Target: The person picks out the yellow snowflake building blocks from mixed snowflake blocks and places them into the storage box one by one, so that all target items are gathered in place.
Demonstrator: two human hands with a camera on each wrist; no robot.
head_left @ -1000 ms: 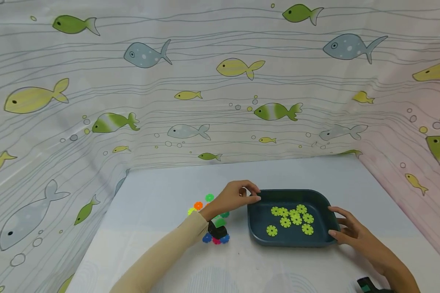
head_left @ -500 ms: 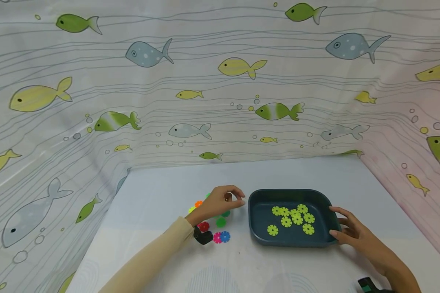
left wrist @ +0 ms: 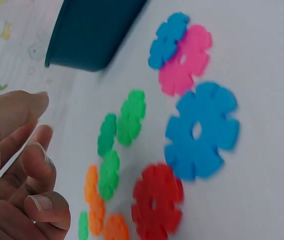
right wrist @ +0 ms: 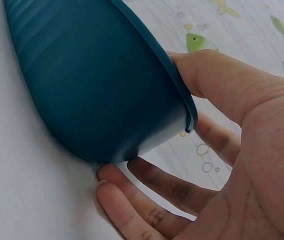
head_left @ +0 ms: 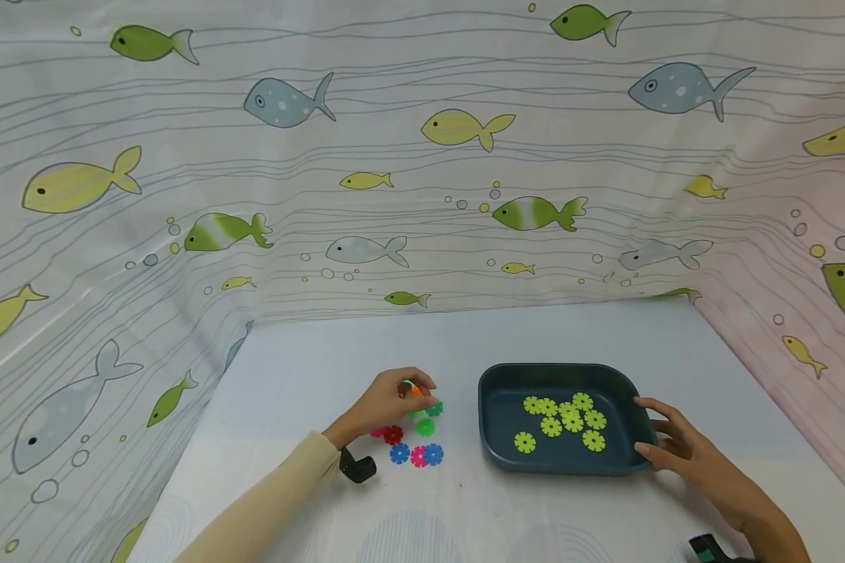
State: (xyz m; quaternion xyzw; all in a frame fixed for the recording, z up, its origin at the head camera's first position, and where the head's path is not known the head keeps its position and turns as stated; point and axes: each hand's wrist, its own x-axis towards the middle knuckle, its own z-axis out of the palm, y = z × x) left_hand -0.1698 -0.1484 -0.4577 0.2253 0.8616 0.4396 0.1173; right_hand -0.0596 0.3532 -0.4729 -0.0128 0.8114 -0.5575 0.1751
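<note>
My left hand (head_left: 386, 399) hovers over loose flower-shaped plastic discs on the table, its fingers loosely bent and nothing held. In the left wrist view, a blue disc (left wrist: 202, 131), a red disc (left wrist: 158, 202) and a pink disc (left wrist: 186, 61) lie beside it; green discs (left wrist: 131, 118) and orange ones sit nearer the fingers. A dark teal tray (head_left: 500, 461) stands to the right, with several yellow-green discs (head_left: 572, 422) inside. My right hand (head_left: 690, 446) grips the tray's right end, thumb at the rim and fingertips low against the wall in the right wrist view.
A white table (head_left: 324, 352) carries everything. Fish-printed sheeting (head_left: 366, 281) rises behind it and along both sides. A black wrist strap (head_left: 357, 467) hangs under the left wrist, near the discs.
My left hand has moved left from the tray's left rim to above the loose discs, uncovering some blue, pink and green ones. My right hand stays at the tray.
</note>
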